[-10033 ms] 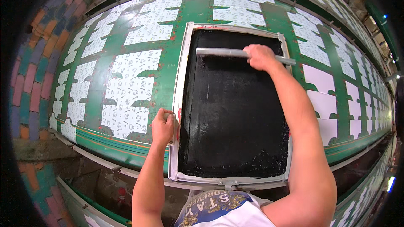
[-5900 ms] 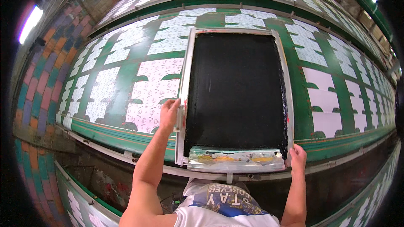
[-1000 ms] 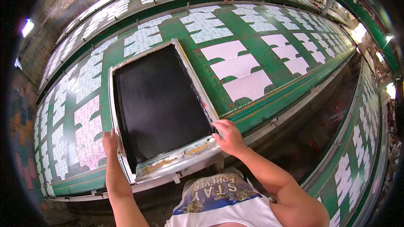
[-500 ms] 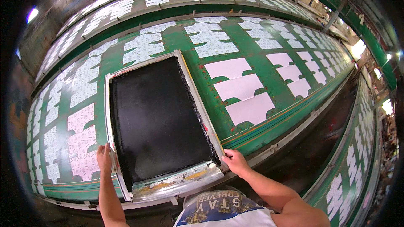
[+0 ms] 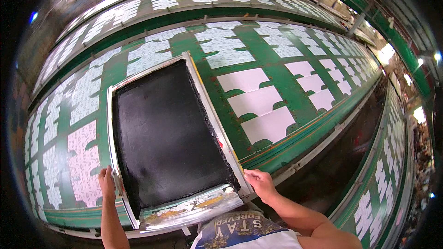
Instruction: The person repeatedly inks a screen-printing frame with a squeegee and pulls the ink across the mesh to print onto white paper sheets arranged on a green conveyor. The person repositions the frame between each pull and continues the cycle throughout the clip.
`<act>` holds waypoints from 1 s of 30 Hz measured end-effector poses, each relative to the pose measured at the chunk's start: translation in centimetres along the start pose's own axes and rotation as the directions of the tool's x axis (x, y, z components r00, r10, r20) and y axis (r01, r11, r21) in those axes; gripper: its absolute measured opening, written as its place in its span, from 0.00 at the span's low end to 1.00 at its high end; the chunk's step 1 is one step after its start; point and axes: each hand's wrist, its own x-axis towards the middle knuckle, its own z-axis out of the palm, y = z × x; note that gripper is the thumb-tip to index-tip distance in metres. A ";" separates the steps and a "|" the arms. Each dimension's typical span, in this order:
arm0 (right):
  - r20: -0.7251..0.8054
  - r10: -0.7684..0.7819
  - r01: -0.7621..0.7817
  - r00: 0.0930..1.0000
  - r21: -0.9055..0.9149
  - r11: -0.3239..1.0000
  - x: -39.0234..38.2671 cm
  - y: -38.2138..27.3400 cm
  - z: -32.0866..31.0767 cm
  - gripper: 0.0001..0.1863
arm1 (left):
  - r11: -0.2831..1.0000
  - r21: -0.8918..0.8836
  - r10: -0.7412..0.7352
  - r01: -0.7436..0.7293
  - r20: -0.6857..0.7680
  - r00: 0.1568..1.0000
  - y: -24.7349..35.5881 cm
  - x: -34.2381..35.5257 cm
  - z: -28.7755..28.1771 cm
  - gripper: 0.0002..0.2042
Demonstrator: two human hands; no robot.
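A large screen-printing frame [image 5: 224, 144] slants over the near side of the long table. Its metal border surrounds a dark mesh [image 5: 161, 133] smeared black along the edges. A paint-stained metal bar [image 5: 189, 206] crosses its near end, close to my body. My left hand [image 5: 106, 182] is closed on the frame's left rail near its lower end. The right rail is gripped by my right hand [image 5: 260, 183], fingers curled over the edge. Printed pink fabric pieces [image 5: 84, 166] lie left of the frame, plain pink ones [image 5: 256, 106] to its right. Whether the frame touches the table is hidden.
The green table [image 5: 207, 83] carries rows of cut fabric pieces, including blue-patterned ones [image 5: 226, 48] farther back. A metal rail [image 5: 318, 150] follows its near edge. Another fabric-covered table [image 5: 383, 180] stands at the right, and more tables [image 5: 184, 0] lie beyond.
The whole view has shifted slightly, so the table sits a little farther left. The frame's near end and both hands appear a little lower. Both hands still hold the rails.
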 end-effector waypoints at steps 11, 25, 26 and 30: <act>-0.093 -0.155 0.146 0.984 -0.093 0.985 9.6 2.3 -13.5 0.18 | 0.977 -0.162 0.144 -0.136 0.038 0.989 9.8 -5.9 14.3 0.19; -0.203 -0.035 -0.004 0.979 -0.190 0.982 17.9 6.2 -39.2 0.16 | 0.966 -0.208 0.167 -0.154 0.050 0.985 15.7 -20.2 39.3 0.18; -0.206 -0.017 -0.018 0.978 -0.165 0.986 17.9 6.0 -40.4 0.16 | 0.959 -0.229 0.188 -0.169 0.063 0.980 15.9 -20.9 39.9 0.18; -0.176 0.021 -0.037 0.984 -0.085 0.996 18.0 5.6 -43.0 0.17 | 0.965 -0.220 0.158 -0.141 0.061 0.986 16.9 -22.9 42.1 0.19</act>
